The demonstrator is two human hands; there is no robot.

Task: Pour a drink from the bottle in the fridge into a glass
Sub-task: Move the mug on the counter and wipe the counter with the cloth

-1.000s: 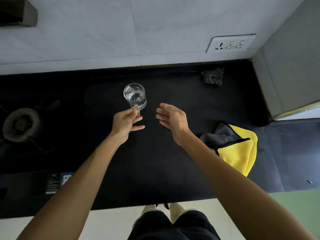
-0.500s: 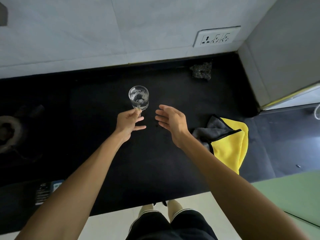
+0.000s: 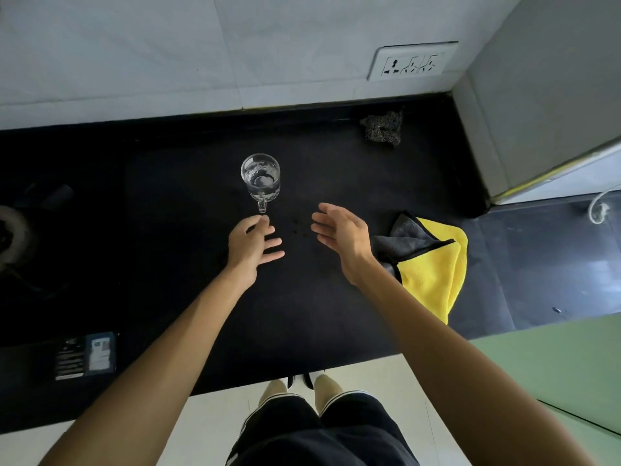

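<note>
Clear handled glass mug (image 3: 260, 176) stands upright on the black countertop (image 3: 168, 264), its handle pointing to 6 o'clock, straight at the nearer left hand (image 3: 252, 242), whose fingers are loosely spread and empty. The right hand (image 3: 341, 235), at 4 o'clock, hangs slack-palmed. No bottle shows.

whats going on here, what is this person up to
A person stands at a black counter with a clear glass mug upright on it. The left hand hovers right at the mug's handle, fingers loose, not gripping; the right hand is open beside it, holding nothing. No bottle is in view, so pouring has not begun. A yellow and grey cloth lies to the right.
</note>
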